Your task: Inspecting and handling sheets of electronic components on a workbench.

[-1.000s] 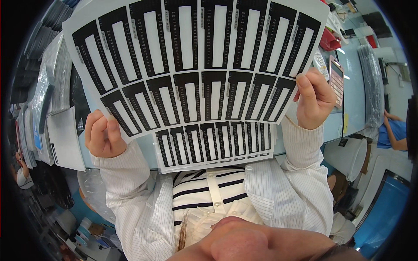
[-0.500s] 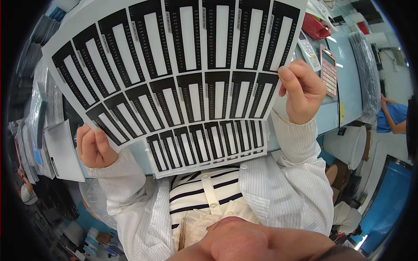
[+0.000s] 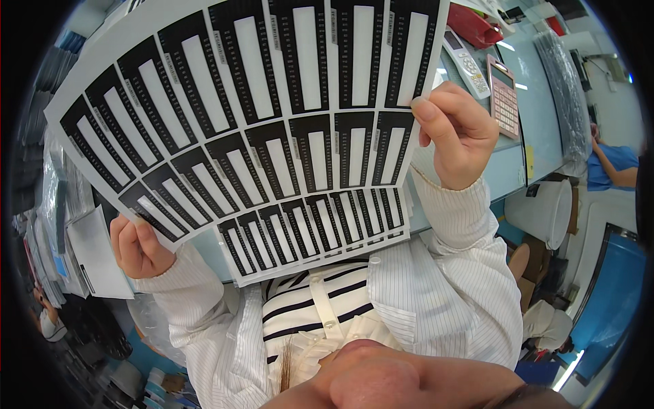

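A large white sheet (image 3: 201, 144) printed with rows of black rectangular frames is held up between my two hands. My left hand (image 3: 139, 247) pinches its lower left corner between thumb and fingers. At the right edge, my right hand (image 3: 458, 133) grips the sheet between thumb and bent fingers. Below the raised sheet, a stack of similar printed sheets (image 3: 313, 232) lies at the table's near edge, partly hidden by it. The top of the held sheet runs out of view.
A pink calculator (image 3: 504, 102) and a white remote-like device (image 3: 466, 65) lie right of the sheet, with a red pouch (image 3: 473, 26) beyond. Clear-wrapped stacks (image 3: 562, 102) stand farther right. White boards (image 3: 99, 255) lie at left. A white bin (image 3: 541, 211) stands below. A person in blue (image 3: 610, 167) is at far right.
Both hands have shifted left a little with the sheet, the left one also slightly down. The surroundings have shifted slightly in view. Both grips stay the same.
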A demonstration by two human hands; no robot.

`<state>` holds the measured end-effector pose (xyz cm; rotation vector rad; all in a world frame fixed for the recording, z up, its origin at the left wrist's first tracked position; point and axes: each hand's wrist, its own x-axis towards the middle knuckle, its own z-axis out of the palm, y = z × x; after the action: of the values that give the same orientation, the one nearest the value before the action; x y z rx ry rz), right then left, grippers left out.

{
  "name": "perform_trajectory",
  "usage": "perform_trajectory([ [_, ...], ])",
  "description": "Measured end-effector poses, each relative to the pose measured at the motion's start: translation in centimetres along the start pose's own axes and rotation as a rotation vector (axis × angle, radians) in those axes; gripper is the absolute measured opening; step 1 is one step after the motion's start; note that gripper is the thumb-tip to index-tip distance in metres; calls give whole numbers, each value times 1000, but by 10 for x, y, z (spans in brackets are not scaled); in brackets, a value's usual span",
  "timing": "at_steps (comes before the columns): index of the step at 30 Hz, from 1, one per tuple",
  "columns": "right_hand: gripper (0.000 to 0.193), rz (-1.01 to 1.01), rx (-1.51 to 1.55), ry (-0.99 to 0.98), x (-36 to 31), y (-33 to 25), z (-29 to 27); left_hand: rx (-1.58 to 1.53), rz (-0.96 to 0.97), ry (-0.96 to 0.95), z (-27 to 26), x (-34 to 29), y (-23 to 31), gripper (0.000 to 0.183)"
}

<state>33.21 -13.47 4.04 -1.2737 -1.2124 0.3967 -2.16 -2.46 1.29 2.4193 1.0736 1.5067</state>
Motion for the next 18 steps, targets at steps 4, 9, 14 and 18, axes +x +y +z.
perform_trajectory([
  [4,6,-1,-19,-15,0,1,-1,12,-10,-10,0,-2,-2,12],
  [9,6,9,-9,-8,-1,-1,0,18,-25,-4,-1,-4,-2,13],
  [14,6,-31,-34,-26,-2,0,-1,20,-27,-8,0,-3,-1,13],
  [18,6,-31,-35,-29,-1,0,-2,28,-42,-6,1,-3,0,14],
])
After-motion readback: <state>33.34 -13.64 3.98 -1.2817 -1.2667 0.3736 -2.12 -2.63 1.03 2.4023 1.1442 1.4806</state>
